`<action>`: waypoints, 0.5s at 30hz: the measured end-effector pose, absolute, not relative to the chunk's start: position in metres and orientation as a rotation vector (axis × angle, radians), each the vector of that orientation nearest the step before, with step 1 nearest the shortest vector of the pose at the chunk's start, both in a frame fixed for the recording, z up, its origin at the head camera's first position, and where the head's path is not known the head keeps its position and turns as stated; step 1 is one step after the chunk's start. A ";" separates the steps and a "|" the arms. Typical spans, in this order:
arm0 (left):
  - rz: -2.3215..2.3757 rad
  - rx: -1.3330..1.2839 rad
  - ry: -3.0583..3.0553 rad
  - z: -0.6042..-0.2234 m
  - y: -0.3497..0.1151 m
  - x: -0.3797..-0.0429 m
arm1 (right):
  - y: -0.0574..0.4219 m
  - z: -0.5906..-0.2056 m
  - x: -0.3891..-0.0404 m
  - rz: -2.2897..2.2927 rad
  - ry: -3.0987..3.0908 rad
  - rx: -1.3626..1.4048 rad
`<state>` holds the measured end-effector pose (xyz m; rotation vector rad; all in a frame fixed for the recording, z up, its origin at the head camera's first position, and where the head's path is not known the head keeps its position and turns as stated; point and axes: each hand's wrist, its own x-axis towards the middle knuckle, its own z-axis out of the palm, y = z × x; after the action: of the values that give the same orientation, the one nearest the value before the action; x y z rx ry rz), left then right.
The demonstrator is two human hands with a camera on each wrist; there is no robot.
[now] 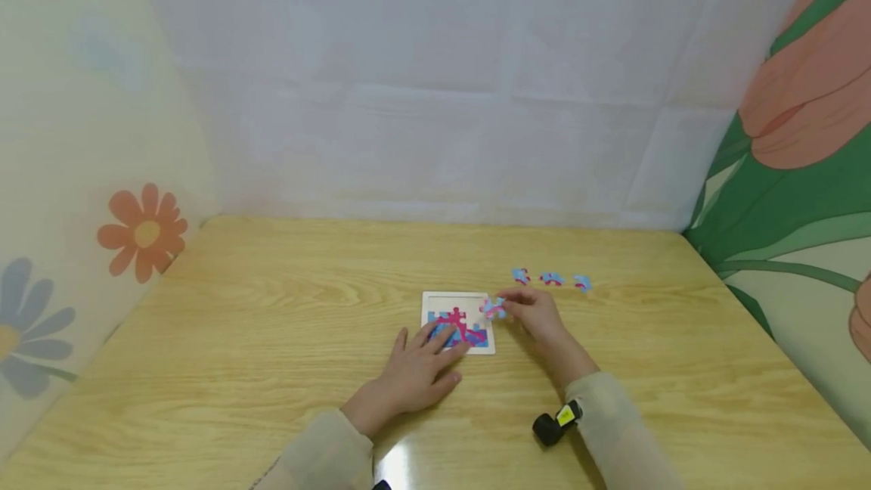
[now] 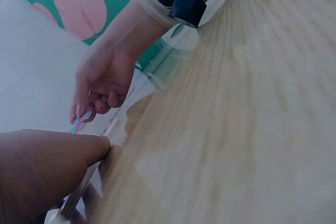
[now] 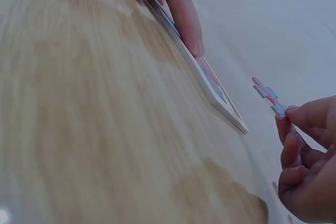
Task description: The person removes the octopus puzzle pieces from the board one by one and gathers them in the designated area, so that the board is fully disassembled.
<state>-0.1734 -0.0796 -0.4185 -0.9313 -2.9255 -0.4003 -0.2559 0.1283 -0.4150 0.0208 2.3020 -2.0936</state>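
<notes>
A white-framed jigsaw puzzle (image 1: pixel 491 348) lies on the table, its lower part filled with blue, pink and purple pieces. Spread over the puzzle's lower left is my left hand (image 1: pixel 416 376), fingers extended and touching the pieces and frame. Between thumb and fingertips my right hand (image 1: pixel 540 316) pinches a light blue and pink puzzle piece (image 1: pixel 493 308), held just above the frame's right side. The right wrist view shows this puzzle piece (image 3: pixel 270 98) tilted in the air, apart from the frame (image 3: pixel 212 95). In the left wrist view, my left hand (image 2: pixel 47 169) hides most of the puzzle.
Behind my right hand, three loose puzzle pieces (image 1: pixel 551 279) lie in a row on the wooden table (image 1: pixel 286 301). A white cloth (image 1: pixel 442 97) hangs at the table's back edge, with flowered panels (image 1: pixel 803 119) on either side.
</notes>
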 end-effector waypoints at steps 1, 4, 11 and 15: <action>-0.404 -0.931 -2.926 -0.418 -0.080 -0.173 | 0.130 -0.415 -0.256 -2.090 2.312 0.015; -0.413 -0.932 -2.928 -0.418 -0.080 -0.173 | 0.138 -0.415 -0.258 -2.086 2.356 -0.002; -0.409 -0.937 -2.922 -0.418 -0.078 -0.172 | 0.163 -0.410 -0.261 -2.053 2.435 -0.045; -0.416 -0.943 -2.917 -0.417 -0.077 -0.172 | 0.181 -0.407 -0.262 -2.014 2.438 -0.049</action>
<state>-0.1725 -0.0768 -0.4166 -0.9433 -2.9173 -0.4165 -0.2622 0.1806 -0.4067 -0.0491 2.4378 -2.0138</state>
